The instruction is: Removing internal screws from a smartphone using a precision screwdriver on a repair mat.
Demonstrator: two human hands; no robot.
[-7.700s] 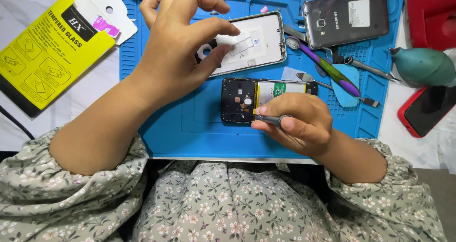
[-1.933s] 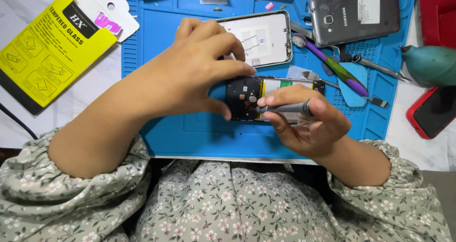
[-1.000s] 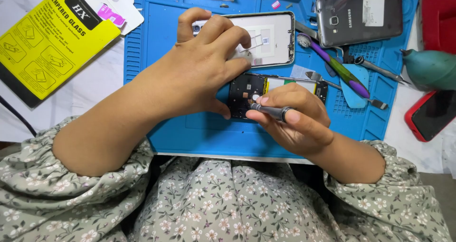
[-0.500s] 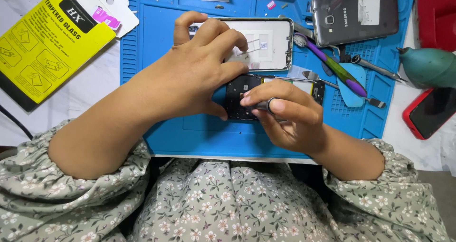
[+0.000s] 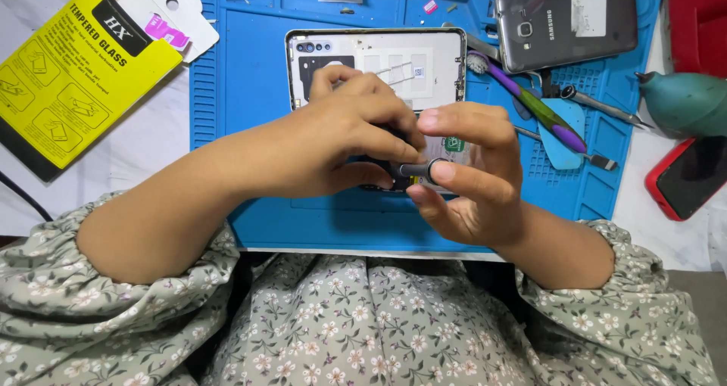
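Observation:
My left hand (image 5: 344, 136) lies over a black opened phone (image 5: 454, 145) on the blue work mat (image 5: 250, 91) and holds it down; most of the phone is hidden under both hands. My right hand (image 5: 473, 178) grips a small metal screwdriver (image 5: 415, 170), its index finger on the cap and the shaft pointing left toward the phone. Just behind the hands lies a white phone back cover (image 5: 394, 60), inside up.
A grey phone (image 5: 568, 19) lies face down at the back right, with a purple-green tool (image 5: 530, 102), a blue pick (image 5: 562, 125) and tweezers (image 5: 602, 106) near it. A teal air blower (image 5: 685, 102) and red-cased phone (image 5: 693, 178) sit right. A yellow screen-protector package (image 5: 83, 68) lies left.
Over the last seconds my left hand came down from the white cover onto the black phone. My right hand brought the screwdriver up to it and has turned it toward the phone.

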